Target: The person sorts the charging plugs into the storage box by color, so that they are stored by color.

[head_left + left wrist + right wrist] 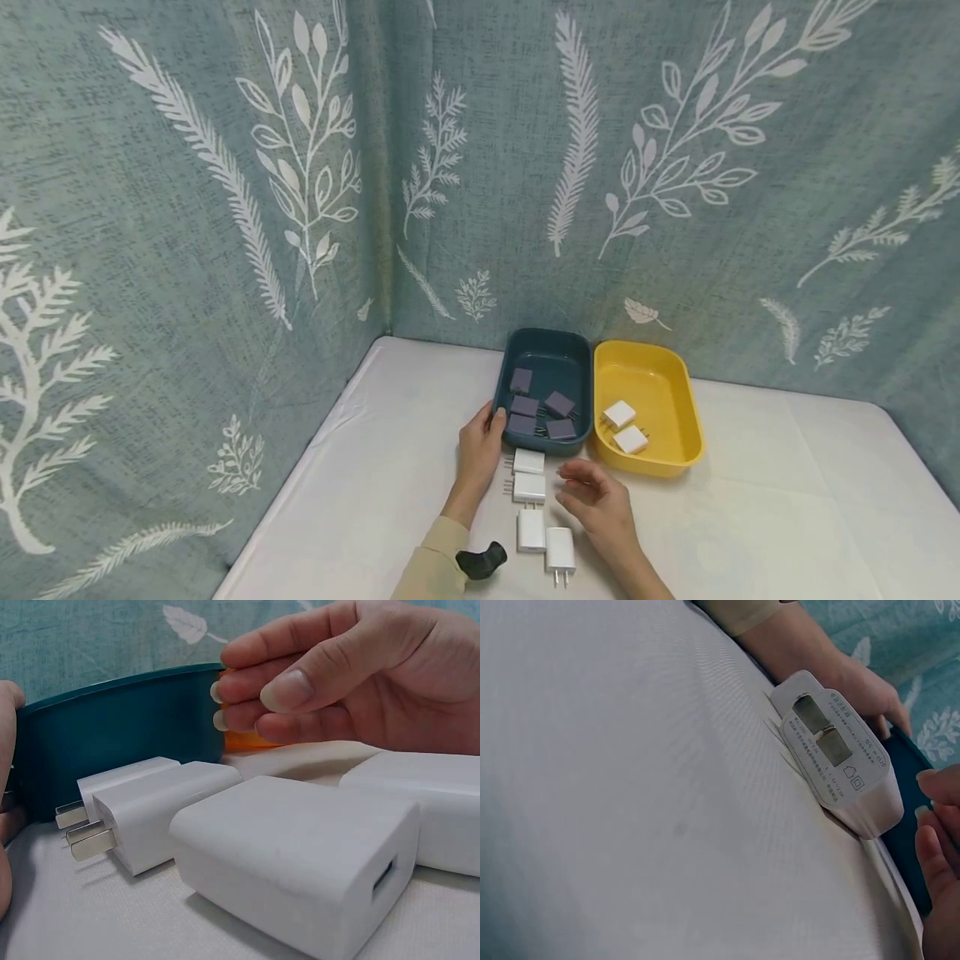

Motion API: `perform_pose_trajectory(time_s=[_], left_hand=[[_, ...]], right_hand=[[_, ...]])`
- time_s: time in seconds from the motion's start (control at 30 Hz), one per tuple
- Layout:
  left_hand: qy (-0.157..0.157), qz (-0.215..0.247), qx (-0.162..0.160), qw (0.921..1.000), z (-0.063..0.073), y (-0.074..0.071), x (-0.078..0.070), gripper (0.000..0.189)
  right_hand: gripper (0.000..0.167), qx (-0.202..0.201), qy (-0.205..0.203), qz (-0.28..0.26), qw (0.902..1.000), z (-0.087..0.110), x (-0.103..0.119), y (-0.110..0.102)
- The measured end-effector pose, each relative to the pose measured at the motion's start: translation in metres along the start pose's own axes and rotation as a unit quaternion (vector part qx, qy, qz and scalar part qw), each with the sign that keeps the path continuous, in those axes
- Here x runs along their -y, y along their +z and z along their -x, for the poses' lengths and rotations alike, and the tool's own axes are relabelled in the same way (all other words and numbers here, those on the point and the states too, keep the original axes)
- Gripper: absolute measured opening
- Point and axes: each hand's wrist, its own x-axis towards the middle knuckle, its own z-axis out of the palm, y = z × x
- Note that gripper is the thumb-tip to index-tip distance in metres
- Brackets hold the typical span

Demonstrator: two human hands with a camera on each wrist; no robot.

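The work looked more than half done: five dark plugs [561, 405] lay in the blue tray [558, 358], just below the middle of the head view, and two white plugs [630, 438] lay in the yellow tray [660, 392] close to its right. What seemed left was a column of four loose plugs [529, 487], also white, on the bench [772, 492], running from the blue tray's front wall towards the bottom of the frame. The upper two lay side by side, long axes across the frame, prongs to the left. The third lay with its long axis up and down the frame and its prongs towards the top; the lowest, to its right, lay nearly parallel but reversed, its prongs towards the bottom edge. In the yellow tray, one plug's prongs pointed lower left and the other's upper right. The left grip [482, 443] was grasping the blue tray by its left side, thumb at the rim. The right grip [596, 498] was released, just right of the upper loose plugs, its fingers loosely bent, with a gap before the thumb and nothing held.
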Motion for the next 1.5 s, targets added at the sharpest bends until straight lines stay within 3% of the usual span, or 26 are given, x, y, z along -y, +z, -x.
perform_pose_trajectory(time_s=[0.63, 1.5], left_hand=[[-0.009, 0.004, 0.002, 0.9999, -0.001, 0.000, 0.000, 0.052], [0.005, 0.000, 0.000, 1.0000, 0.000, 0.001, 0.002, 0.049]], right_hand=[[0.044, 0.033, 0.006, 0.026, 0.9991, -0.004, -0.003, 0.009], [0.047, 0.078, 0.001, 0.070, 0.9945, -0.003, -0.003, 0.010]])
